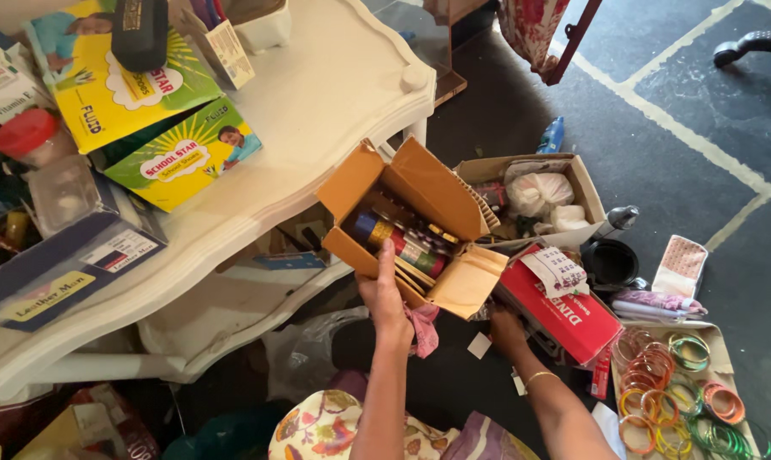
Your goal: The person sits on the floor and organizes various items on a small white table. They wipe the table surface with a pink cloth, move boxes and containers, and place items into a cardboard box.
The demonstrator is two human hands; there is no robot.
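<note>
Head view looks down at a person holding up an open brown box (419,226); the left hand (384,294) is curled round its near side, thumb up on the edge, with a bit of pink cloth (423,328) tucked under the palm. The right hand (504,328) is below the box's lower flap; it seems to prop the box from under, but its fingers are hidden, so I cannot tell how far they are curled. Inside the box lie rolls of bangles (402,243) — dark blue, gold, red and green — packed side by side. The box hangs in the air beside a white table (334,111), just above a red carton (568,315) on the floor; loose bangles (683,396) lie on a paper to the right. To hold it well, I think the box should stay level with both hands under it, so the rolls do not slide out.
</note>
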